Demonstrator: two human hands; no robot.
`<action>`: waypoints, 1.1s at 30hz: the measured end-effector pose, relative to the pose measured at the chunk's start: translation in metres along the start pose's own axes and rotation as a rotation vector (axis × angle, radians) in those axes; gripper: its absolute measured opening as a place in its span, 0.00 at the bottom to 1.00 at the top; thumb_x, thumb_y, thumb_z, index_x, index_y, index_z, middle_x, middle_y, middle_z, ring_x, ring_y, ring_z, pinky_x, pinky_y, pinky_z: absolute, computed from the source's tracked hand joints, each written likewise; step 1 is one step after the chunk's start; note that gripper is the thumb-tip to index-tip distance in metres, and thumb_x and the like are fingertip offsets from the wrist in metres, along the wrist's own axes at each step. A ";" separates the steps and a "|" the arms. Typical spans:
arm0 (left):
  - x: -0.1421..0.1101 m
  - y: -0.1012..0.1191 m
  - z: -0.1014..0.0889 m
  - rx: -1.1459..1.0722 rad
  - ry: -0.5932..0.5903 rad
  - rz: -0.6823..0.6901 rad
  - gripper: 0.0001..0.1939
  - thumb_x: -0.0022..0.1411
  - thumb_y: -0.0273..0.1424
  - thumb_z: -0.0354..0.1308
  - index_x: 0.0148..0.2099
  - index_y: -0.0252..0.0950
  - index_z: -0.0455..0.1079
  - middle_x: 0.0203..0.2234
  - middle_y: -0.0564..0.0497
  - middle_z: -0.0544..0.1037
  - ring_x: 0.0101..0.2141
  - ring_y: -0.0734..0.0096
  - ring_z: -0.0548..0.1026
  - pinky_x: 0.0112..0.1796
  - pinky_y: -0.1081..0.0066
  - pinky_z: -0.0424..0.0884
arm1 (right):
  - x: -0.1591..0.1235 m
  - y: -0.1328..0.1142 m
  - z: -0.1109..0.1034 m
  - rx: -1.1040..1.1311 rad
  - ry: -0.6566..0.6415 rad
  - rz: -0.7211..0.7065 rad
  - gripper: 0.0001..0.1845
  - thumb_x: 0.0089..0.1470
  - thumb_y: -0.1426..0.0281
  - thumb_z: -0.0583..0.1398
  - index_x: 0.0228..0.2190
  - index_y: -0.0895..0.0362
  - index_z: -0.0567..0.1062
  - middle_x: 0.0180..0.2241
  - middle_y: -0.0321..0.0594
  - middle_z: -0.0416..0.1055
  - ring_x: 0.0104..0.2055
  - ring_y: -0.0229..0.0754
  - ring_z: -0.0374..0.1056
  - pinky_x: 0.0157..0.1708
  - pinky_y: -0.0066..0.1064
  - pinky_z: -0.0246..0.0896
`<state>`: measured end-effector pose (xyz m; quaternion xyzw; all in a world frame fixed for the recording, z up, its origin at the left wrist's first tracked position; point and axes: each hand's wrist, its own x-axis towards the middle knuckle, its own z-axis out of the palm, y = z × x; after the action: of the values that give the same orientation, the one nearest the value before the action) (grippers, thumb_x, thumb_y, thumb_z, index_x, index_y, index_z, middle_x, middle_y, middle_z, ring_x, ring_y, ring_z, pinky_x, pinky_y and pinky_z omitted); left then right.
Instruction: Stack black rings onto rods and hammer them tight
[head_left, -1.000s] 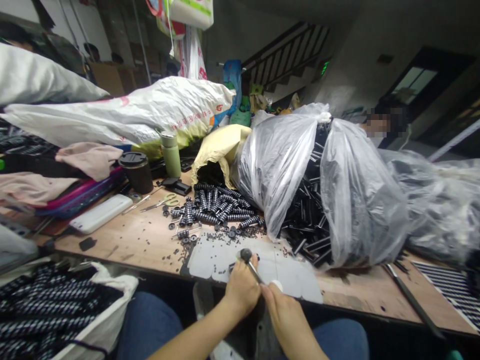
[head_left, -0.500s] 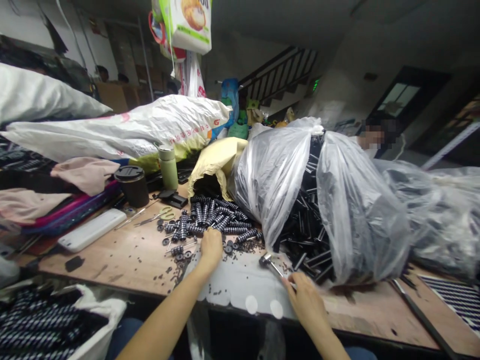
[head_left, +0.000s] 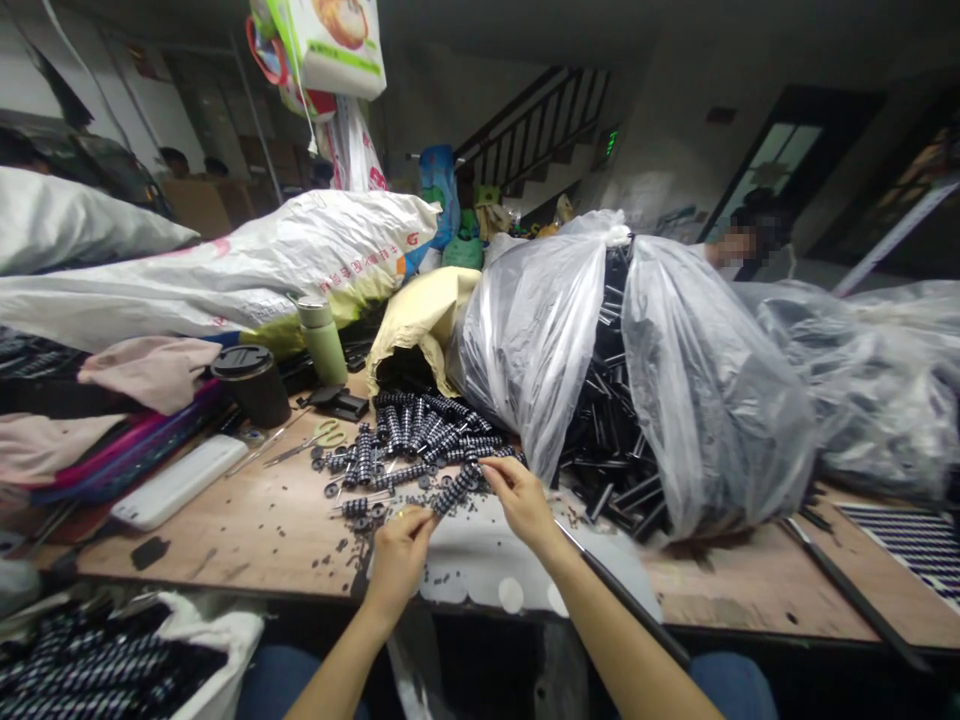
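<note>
My left hand (head_left: 401, 550) and my right hand (head_left: 517, 500) hold between them one black-and-white striped roller (head_left: 454, 490), each pinching an end of it above a white plastic sheet (head_left: 480, 560) at the table's near edge. Just beyond lies a heap of the same striped rollers (head_left: 420, 430) spilling from a yellow bag (head_left: 420, 315). Small black rings and washers (head_left: 352, 500) are scattered around the heap. A thin black rod (head_left: 622, 600) lies under my right forearm.
A big clear bag of black tubes (head_left: 637, 370) fills the table's right half. Scissors (head_left: 315, 440), a dark lidded cup (head_left: 251, 380), a green flask (head_left: 322, 340) and a white flat case (head_left: 180, 480) sit left. White sacks (head_left: 225, 270) are piled behind. A person sits behind the bags at far right.
My right hand let go of the small hammer and came left to the rollers. My left hand drew back from the heap, and both now grip one striped roller.
</note>
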<state>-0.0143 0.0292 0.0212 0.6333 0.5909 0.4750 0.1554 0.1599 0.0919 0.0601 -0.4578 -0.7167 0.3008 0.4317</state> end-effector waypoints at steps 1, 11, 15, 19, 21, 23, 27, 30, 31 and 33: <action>-0.004 0.000 0.001 -0.003 0.001 0.008 0.10 0.56 0.31 0.50 0.28 0.36 0.70 0.25 0.51 0.75 0.29 0.69 0.73 0.32 0.72 0.68 | 0.003 -0.001 0.002 0.011 -0.026 0.000 0.13 0.54 0.64 0.52 0.33 0.57 0.73 0.31 0.38 0.71 0.33 0.38 0.66 0.34 0.28 0.60; -0.036 0.003 -0.001 0.297 -0.137 0.090 0.08 0.55 0.27 0.50 0.31 0.35 0.70 0.26 0.47 0.73 0.32 0.64 0.71 0.35 0.65 0.69 | -0.017 -0.009 -0.009 -0.059 -0.140 0.003 0.07 0.49 0.70 0.55 0.24 0.57 0.72 0.22 0.34 0.68 0.25 0.34 0.62 0.26 0.25 0.57; -0.029 0.012 -0.002 0.302 -0.026 0.098 0.25 0.53 0.34 0.54 0.53 0.33 0.61 0.44 0.40 0.70 0.46 0.56 0.66 0.46 0.56 0.64 | -0.023 -0.011 -0.005 -0.052 -0.150 0.020 0.08 0.50 0.68 0.55 0.25 0.57 0.72 0.23 0.35 0.69 0.25 0.35 0.64 0.27 0.25 0.59; -0.021 0.006 0.023 -0.017 -0.141 0.119 0.22 0.60 0.33 0.46 0.56 0.36 0.56 0.48 0.43 0.68 0.49 0.64 0.66 0.47 0.61 0.64 | -0.019 -0.009 0.012 -0.036 -0.183 0.016 0.12 0.54 0.66 0.51 0.30 0.57 0.73 0.28 0.37 0.72 0.30 0.36 0.67 0.32 0.26 0.61; -0.019 0.001 0.028 -0.118 -0.097 0.008 0.19 0.61 0.32 0.44 0.55 0.36 0.58 0.47 0.44 0.70 0.48 0.65 0.67 0.47 0.63 0.65 | -0.013 -0.003 0.021 -0.054 -0.159 0.026 0.12 0.54 0.67 0.51 0.33 0.56 0.73 0.33 0.40 0.72 0.37 0.39 0.66 0.40 0.31 0.60; -0.018 -0.003 0.024 -0.202 -0.037 -0.150 0.20 0.61 0.34 0.45 0.55 0.34 0.57 0.39 0.46 0.73 0.41 0.66 0.71 0.42 0.65 0.67 | -0.007 0.006 0.032 -0.068 -0.135 0.044 0.08 0.50 0.69 0.56 0.32 0.56 0.73 0.37 0.42 0.72 0.44 0.44 0.63 0.47 0.38 0.54; -0.013 -0.004 0.006 -0.381 -0.034 -0.423 0.24 0.61 0.40 0.43 0.54 0.33 0.57 0.20 0.57 0.69 0.18 0.75 0.68 0.20 0.74 0.66 | -0.001 0.022 0.053 0.008 -0.127 0.114 0.03 0.43 0.72 0.60 0.26 0.56 0.73 0.35 0.43 0.72 0.45 0.46 0.62 0.49 0.42 0.52; -0.011 0.000 0.001 -0.335 -0.095 -0.420 0.22 0.59 0.42 0.45 0.49 0.33 0.65 0.22 0.54 0.73 0.16 0.75 0.69 0.17 0.74 0.66 | -0.003 0.025 0.059 0.143 -0.144 0.208 0.10 0.47 0.65 0.58 0.28 0.59 0.74 0.30 0.43 0.73 0.35 0.42 0.67 0.39 0.38 0.62; -0.010 0.001 0.002 -0.292 -0.101 -0.373 0.21 0.58 0.41 0.47 0.48 0.34 0.67 0.25 0.52 0.75 0.20 0.73 0.72 0.22 0.73 0.69 | -0.004 0.024 0.059 0.196 -0.157 0.240 0.14 0.47 0.62 0.57 0.29 0.60 0.74 0.28 0.43 0.73 0.32 0.41 0.68 0.34 0.36 0.64; -0.009 0.003 0.006 -0.202 -0.091 -0.265 0.19 0.57 0.38 0.49 0.47 0.35 0.69 0.34 0.48 0.77 0.31 0.67 0.75 0.34 0.68 0.72 | -0.007 0.022 0.055 0.298 -0.185 0.295 0.20 0.47 0.57 0.56 0.31 0.62 0.74 0.26 0.42 0.73 0.28 0.39 0.69 0.30 0.32 0.65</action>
<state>-0.0063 0.0224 0.0161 0.5517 0.6108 0.4784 0.3062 0.1209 0.0920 0.0148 -0.4592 -0.6261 0.5038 0.3785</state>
